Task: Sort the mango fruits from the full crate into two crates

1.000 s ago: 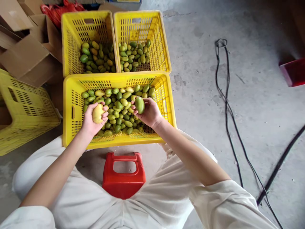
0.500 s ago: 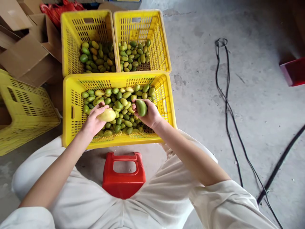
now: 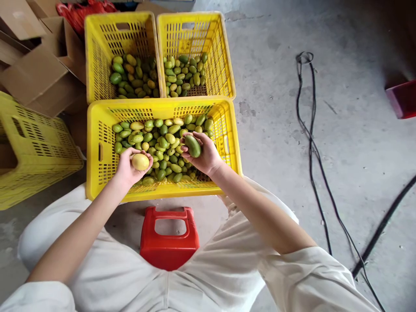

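My left hand (image 3: 128, 168) is closed round a pale yellow mango (image 3: 140, 162), its rounded end facing up. To the right, my right hand (image 3: 208, 156) grips a dark green mango (image 3: 193, 146) between thumb and fingers. Both hands are held over the near yellow crate (image 3: 162, 192). Inside that crate lies a heap of green and yellowish mangoes (image 3: 170, 138), partly covered by my hands.
Behind stand two more yellow crates, a left one (image 3: 97, 56) and a right one (image 3: 225, 56), with mangoes inside. Cardboard boxes (image 3: 35, 78) and a tilted yellow crate (image 3: 45, 147) are at left. A red stool (image 3: 169, 253) sits between my knees. Black cables (image 3: 312, 130) cross the floor.
My left hand has turned the yellow mango over, from upright to sideways to end-up, and shifted slightly right. The green mango has rotated in my right hand, now showing a darker side.
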Available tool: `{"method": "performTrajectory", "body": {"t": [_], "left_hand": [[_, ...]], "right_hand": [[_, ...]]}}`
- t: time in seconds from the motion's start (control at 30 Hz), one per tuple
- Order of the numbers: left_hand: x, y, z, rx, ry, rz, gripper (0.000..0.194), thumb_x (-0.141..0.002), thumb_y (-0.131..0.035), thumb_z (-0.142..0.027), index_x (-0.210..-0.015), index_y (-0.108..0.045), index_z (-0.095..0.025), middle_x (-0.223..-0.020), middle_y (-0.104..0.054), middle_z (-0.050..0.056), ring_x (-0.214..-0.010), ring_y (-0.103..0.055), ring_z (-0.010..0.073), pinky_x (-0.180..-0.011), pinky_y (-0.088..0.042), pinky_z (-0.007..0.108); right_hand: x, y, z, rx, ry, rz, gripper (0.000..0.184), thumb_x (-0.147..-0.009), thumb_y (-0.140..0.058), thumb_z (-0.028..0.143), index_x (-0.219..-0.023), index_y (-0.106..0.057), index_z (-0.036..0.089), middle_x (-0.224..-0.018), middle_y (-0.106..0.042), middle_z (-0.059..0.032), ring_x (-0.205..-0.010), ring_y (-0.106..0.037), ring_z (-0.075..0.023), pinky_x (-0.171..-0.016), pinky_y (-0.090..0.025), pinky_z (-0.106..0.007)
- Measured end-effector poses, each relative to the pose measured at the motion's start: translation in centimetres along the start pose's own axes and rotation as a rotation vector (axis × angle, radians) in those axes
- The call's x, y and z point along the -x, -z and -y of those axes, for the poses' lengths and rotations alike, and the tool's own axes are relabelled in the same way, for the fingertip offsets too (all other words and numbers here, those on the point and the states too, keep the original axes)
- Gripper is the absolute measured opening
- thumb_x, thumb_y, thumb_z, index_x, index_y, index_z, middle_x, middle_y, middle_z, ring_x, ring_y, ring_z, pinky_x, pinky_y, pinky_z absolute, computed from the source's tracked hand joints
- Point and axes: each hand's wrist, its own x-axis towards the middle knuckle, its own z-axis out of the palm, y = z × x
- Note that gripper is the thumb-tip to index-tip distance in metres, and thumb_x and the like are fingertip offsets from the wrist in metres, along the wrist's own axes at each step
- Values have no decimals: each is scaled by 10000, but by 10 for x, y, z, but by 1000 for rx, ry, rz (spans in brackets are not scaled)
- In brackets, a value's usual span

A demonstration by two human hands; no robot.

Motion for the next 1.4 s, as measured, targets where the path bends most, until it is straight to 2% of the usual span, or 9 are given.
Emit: {"method": "performTrajectory", "body": {"t": [0.2, 0.33, 0.57, 0.77, 0.9, 1.03, 1.13, 1.27, 1.4], "left_hand": [[5, -2, -2, -153, -19, 109, 215, -694, -647, -86, -875, -625, -200, -824, -714, 63, -761, -763, 216, -741, -696, 352], [2, 3, 0, -256, -73, 249, 184, -785, -764, -74, -902, -680, -188, -920, -756, 59, -889, -794, 234, -841, -684, 369], [-4, 7, 1, -246, -131, 389, 389, -740, -975, -160, -1076, -779, -174, -938, -758, 36, -750, -705, 141, -617, -572, 218], [3, 4, -2, -227, -103, 429, 470, -594, -1004, -82, -967, -737, -183, -889, -729, 2, -692, -671, 90, -540, -530, 140], [7, 4, -3, -277, -93, 459, 443, -587, -975, -67, -935, -723, -170, -864, -713, -6, -582, -586, 39, -434, -410, 92], [7, 4, -3, -327, -98, 485, 381, -644, -966, -152, -935, -722, -165, -810, -694, -11, -500, -532, 34, -360, -304, 92], [7, 2, -4, -325, -95, 462, 238, -826, -874, -324, -897, -707, -169, -743, -676, 6, -446, -505, 63, -324, -266, 128], [5, -2, -5, -256, -116, 392, 265, -1010, -608, -359, -873, -710, -156, -756, -716, 86, -476, -587, 144, -333, -347, 200], [3, -3, -2, -172, -134, 352, 204, -1037, -617, -280, -979, -755, -142, -916, -794, 127, -661, -714, 183, -469, -520, 229]], "right_hand": [[2, -3, 0, -5, 20, 2, 157, -966, -799, 311, -1005, -664, 241, -848, -648, 17, -708, -581, -134, -563, -457, -224], [3, -9, 0, -20, -42, -28, 81, -1063, -673, 268, -992, -643, 241, -855, -693, 2, -704, -607, -136, -557, -488, -204], [4, -10, -1, -60, -56, -47, 104, -1094, -659, 302, -1008, -653, 245, -879, -700, -7, -722, -613, -147, -527, -483, -208], [5, -6, -3, 20, 71, 22, 380, -827, -964, 245, -913, -594, 233, -861, -602, 42, -678, -562, -88, -491, -384, -175], [2, -4, -3, 30, 3, 80, 258, -939, -846, 294, -958, -598, 226, -817, -604, 32, -604, -519, -86, -454, -317, -175], [1, -2, 0, 46, -67, 94, 127, -1062, -658, 353, -1031, -617, 236, -791, -657, 0, -575, -536, -126, -453, -351, -193], [2, -2, 0, 63, -61, 96, 144, -1102, -610, 376, -1059, -631, 240, -848, -707, -12, -609, -581, -142, -484, -407, -215], [3, -5, -2, 86, -53, 123, 282, -1088, -723, 503, -1036, -640, 239, -902, -730, -12, -671, -591, -138, -525, -449, -232], [4, -5, -6, 113, 44, 143, 354, -946, -922, 451, -1020, -649, 239, -949, -737, 4, -726, -581, -120, -581, -466, -237]]}}
